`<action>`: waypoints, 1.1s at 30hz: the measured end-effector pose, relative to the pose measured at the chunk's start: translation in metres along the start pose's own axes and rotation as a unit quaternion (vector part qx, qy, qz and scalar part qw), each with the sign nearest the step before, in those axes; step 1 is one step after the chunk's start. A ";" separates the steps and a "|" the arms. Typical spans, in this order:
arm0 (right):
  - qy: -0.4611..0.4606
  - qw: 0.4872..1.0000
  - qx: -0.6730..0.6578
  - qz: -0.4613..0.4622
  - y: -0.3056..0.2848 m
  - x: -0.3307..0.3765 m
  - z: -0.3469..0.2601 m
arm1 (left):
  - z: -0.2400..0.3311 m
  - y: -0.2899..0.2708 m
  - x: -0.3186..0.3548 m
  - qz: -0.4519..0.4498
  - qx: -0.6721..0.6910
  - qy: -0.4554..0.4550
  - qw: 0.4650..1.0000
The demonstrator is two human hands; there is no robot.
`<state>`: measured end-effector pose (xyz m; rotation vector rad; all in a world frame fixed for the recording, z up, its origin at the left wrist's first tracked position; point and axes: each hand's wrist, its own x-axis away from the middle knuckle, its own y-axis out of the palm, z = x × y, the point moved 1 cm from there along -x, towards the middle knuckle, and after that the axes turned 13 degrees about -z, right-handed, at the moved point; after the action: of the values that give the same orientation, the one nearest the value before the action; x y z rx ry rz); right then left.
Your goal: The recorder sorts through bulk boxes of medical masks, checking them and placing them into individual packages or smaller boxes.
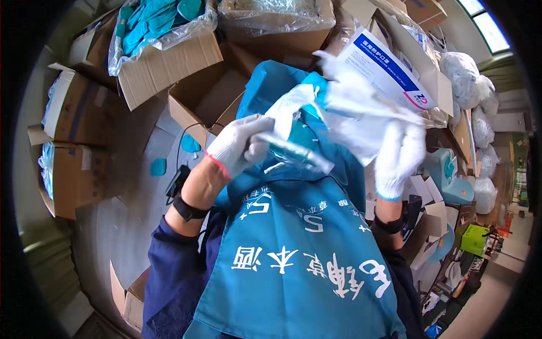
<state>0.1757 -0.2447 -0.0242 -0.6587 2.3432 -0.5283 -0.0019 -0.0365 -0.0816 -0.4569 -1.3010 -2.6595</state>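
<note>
My left hand point(243, 144), in a white knit glove with a red cuff, is closed with its fingers pinched. It holds a clear plastic strip with teal in it point(296, 152) and a thin white piece point(289, 107). My right hand point(400, 155), gloved in white with a blue cuff, is blurred by motion and closed on a thin white sheet point(355, 113). The sheet spreads between the hands, smeared. Below them, teal pieces point(302, 133) lie on a teal cloth-covered surface at my lap. A teal apron point(293, 243) with white lettering covers my front.
An open carton point(169, 70) of teal pieces stands far left, beside a plastic-lined carton point(276, 28). A white-and-blue box point(387, 68) leans at far right. Stacked cartons point(79, 181) stand left. Loose teal pieces point(158, 166) lie on the floor. A teal plastic stool point(449, 178) is at right.
</note>
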 end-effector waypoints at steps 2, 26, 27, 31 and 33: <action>-0.056 0.983 -0.121 -0.127 0.019 0.014 -0.005 | -0.001 0.005 -0.019 0.017 0.087 -0.001 0.996; 0.175 0.976 -0.033 0.125 -0.024 0.015 0.060 | -0.023 -0.014 -0.051 0.110 -0.403 0.202 0.886; 0.143 0.975 -0.032 0.167 -0.035 0.016 0.068 | -0.020 -0.023 -0.051 0.143 -0.319 0.243 0.905; 0.183 0.943 -0.137 0.240 -0.069 0.023 0.085 | -0.005 -0.054 -0.049 0.125 -0.135 0.308 0.933; 0.179 0.922 -0.204 0.275 -0.085 0.032 0.109 | -0.004 -0.054 -0.052 0.079 -0.141 0.269 0.950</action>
<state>0.2547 -0.3523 -0.0730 -0.0444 2.8598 0.1133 0.0324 -0.0063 -0.1414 0.1346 -0.7002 -2.5712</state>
